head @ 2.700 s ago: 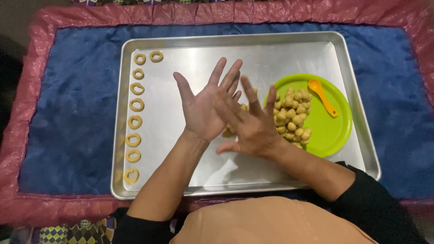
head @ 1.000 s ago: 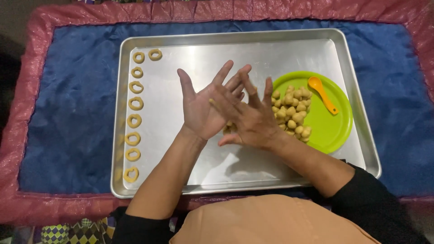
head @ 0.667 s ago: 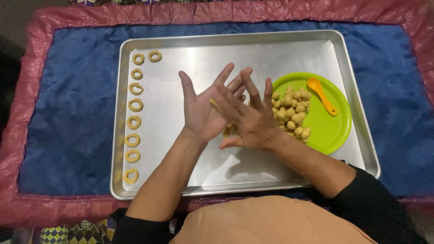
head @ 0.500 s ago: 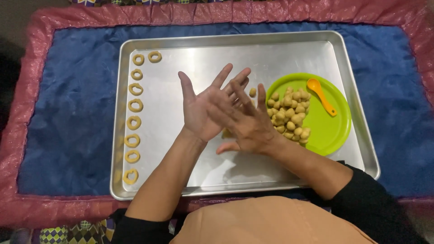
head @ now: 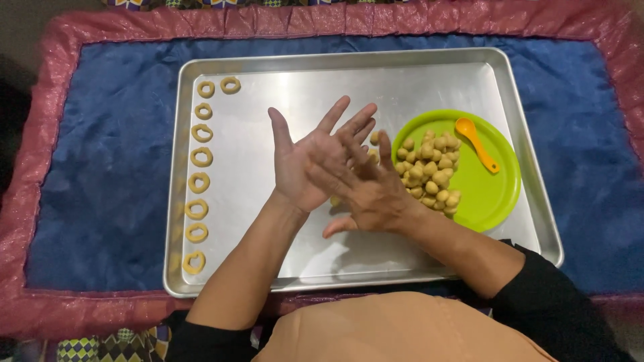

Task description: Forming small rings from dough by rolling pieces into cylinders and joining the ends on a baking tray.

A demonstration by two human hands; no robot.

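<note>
Dough rings [head: 198, 181] lay in a column at the metal tray's [head: 429, 80] left edge. Left hand [head: 305, 164] was flat, fingers spread, palm up. Right hand [head: 365, 188] pressed flat across it; anything between them was hidden. Dough balls [head: 429, 174] sat heaped on the green plate [head: 490, 194].

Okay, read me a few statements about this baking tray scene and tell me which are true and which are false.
1. The left hand and right hand are pressed together, palm to palm, above the metal tray. True.
2. The dough rings lie along the tray's right side. False: they lie along its left side.
3. The green plate holds a heap of small dough balls. True.
4. The orange spoon lies on the blue cloth. False: it lies on the green plate.
</note>
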